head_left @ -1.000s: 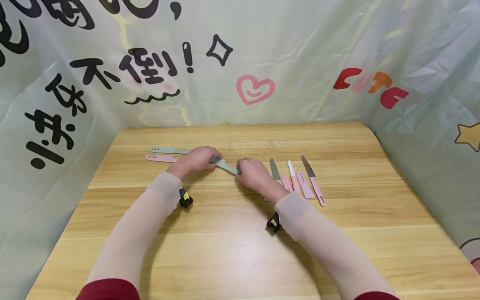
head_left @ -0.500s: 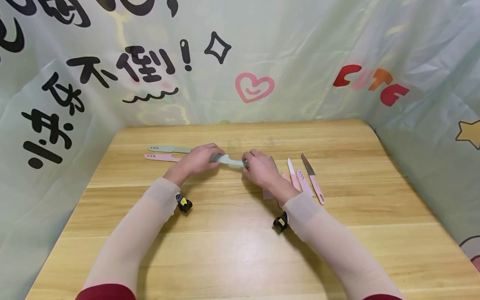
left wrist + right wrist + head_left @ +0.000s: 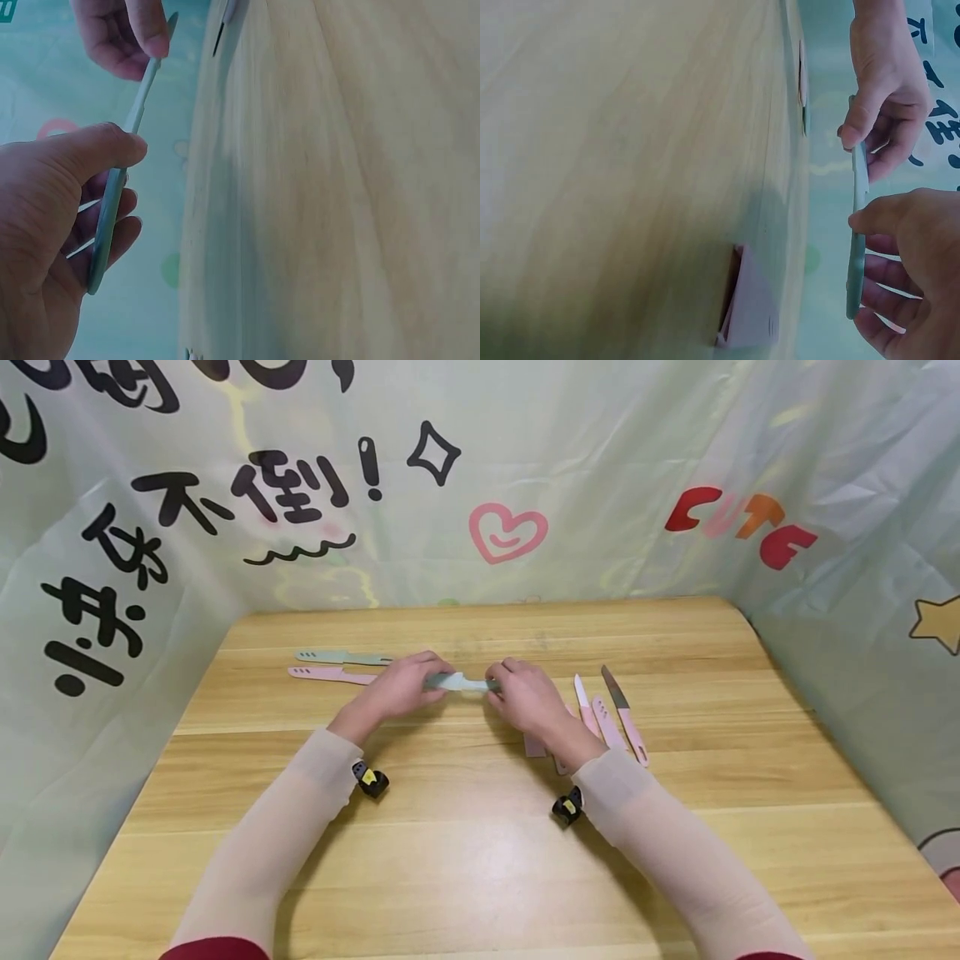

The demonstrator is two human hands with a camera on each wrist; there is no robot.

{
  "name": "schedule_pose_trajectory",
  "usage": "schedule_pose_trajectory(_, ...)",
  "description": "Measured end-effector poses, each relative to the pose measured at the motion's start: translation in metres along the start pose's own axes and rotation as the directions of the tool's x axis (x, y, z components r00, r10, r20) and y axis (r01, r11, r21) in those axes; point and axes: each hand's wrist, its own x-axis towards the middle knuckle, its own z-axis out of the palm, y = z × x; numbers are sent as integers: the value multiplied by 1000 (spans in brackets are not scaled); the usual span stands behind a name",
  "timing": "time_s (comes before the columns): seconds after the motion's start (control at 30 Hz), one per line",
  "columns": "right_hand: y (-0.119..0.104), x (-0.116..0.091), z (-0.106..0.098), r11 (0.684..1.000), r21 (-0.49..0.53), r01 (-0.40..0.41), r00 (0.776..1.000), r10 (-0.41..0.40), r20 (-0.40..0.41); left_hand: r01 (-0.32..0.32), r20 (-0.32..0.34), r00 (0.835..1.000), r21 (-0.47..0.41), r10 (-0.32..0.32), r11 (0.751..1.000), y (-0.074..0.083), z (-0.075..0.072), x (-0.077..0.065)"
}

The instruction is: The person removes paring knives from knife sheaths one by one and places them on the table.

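Observation:
A pale green knife in its matching sheath is held level above the table, crosswise between the two hands. My left hand pinches the sheath end with thumb and fingers, and in the left wrist view the sheath runs along the fingers. At the other end my right hand pinches the handle, whose tip shows past the fingers in the left wrist view. The blade is hidden. Beyond the left hand lie a green sheathed knife and a pink sheathed knife, side by side.
Right of the right hand lie a white-bladed knife with a pink handle, a pink sheath and a dark-bladed knife. Another pink piece is partly covered by the right wrist. A printed curtain surrounds the wooden table.
The right hand has moved right and slightly away from me, bringing the slanted knife nearly level. It now covers the green-bladed knife on the table. Both hands keep their grip.

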Motion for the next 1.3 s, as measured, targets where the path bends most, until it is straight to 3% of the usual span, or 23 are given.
schedule_pose_trajectory(0.27, 5, -7, -2, 994, -19, 112, 991, -113, -66, -10, -40, 999, 6, 11, 1000, 11, -1, -5)
schedule_pose_trajectory(0.63, 8, -16, -10, 961, -77, 267, 944, -276, -180, -68, -127, 989, 11, 69, 998, 21, -1, -15)
schedule_pose_trajectory(0.77, 9, -18, -12, 949, -79, 306, 928, -315, -200, -118, -187, 975, 20, 120, 993, 26, -2, -20)
schedule_pose_trajectory(0.9, 10, -23, -13, 929, -72, 362, 902, -369, -225, -204, -267, 940, 69, 215, 977, 29, -1, -24)
schedule_pose_trajectory(1.03, 11, -27, -14, 906, -42, 422, 872, -418, -253, -298, -317, 890, 139, 328, 944, 32, 0, -27)
schedule_pose_trajectory(1.2, 13, -32, -16, 894, 20, 447, 862, -424, -278, -383, -348, 823, 244, 449, 891, 32, 3, -29)
schedule_pose_trajectory(1.3, 14, -34, -16, 888, 42, 458, 852, -425, -308, -409, -357, 796, 278, 489, 869, 34, 3, -31)
